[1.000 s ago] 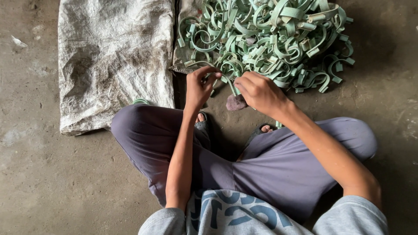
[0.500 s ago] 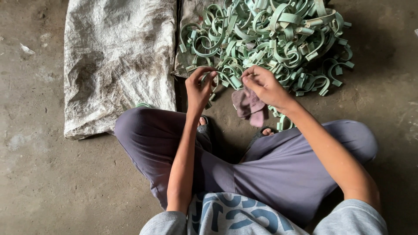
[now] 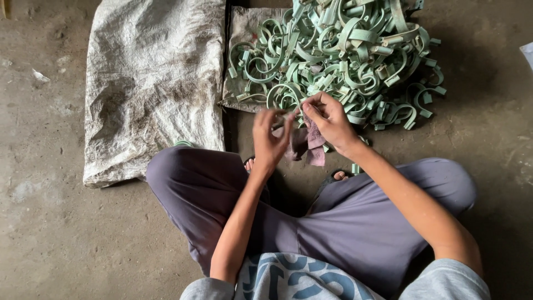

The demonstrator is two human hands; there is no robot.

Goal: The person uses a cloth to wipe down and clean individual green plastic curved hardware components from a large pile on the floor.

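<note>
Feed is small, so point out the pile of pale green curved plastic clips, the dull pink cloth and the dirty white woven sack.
pile of pale green curved plastic clips (image 3: pixel 344 55), head view, centre.
dull pink cloth (image 3: pixel 315 145), head view, hanging part.
dirty white woven sack (image 3: pixel 152 83), head view, middle.

We are looking down at what seems to be a small, rough workshop or piecework floor rather than a home room. We are seeing a bare, stained concrete floor (image 3: pixel 50 239) serving as the work surface, with a person sitting cross-legged directly on it. Just beyond the hands, a large heap of identical pale green plastic clips (image 3: pixel 338 55) is lying on a dirty sackcloth (image 3: pixel 237 50), and to the left of the hands a worn, soiled woven sack (image 3: pixel 150 83) is spreading flat on the floor.
</note>
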